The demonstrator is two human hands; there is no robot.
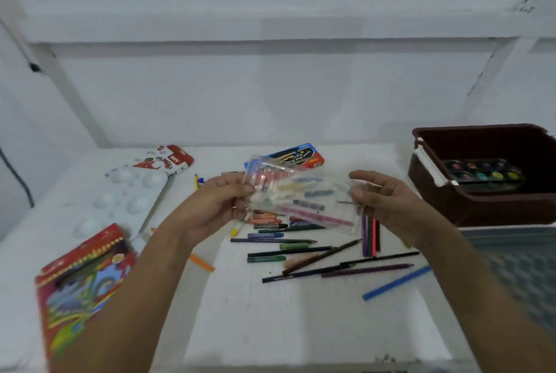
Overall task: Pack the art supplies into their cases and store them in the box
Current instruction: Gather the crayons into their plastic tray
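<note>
Nearest us, on the white surface (pixel 301 327), a red printed cardboard pencil case (pixel 81 279) lies at the left and a loose blue marker (pixel 395 283) at the right. Just beyond, a scatter of dark coloured pencils and capped markers (pixel 304 247) lies under the raised hands.

Above that scatter we see the clear plastic sleeve of coloured pens (pixel 298 198) held in the air. The left hand (pixel 218 204) pinches its left edge between thumb and fingers. The right hand (pixel 388 201) has relaxed, slightly bent fingers at the sleeve's right edge; blur leaves it unclear whether they touch it.

We judge the sleeve light, thin and flexible, slick to the touch and liable to buckle or spill pens if tipped toward an open end. A hold on both short edges, with the sleeve kept level, looks safest.

Farther back lie a white plastic mixing palette (pixel 129 195), a red oil-pastel box (pixel 170 162) and a blue-and-red printed packet (pixel 304 157). At the far right stands the dark brown plastic storage box (pixel 481 210), with a watercolour pan set (pixel 484 172) already inside.
</note>
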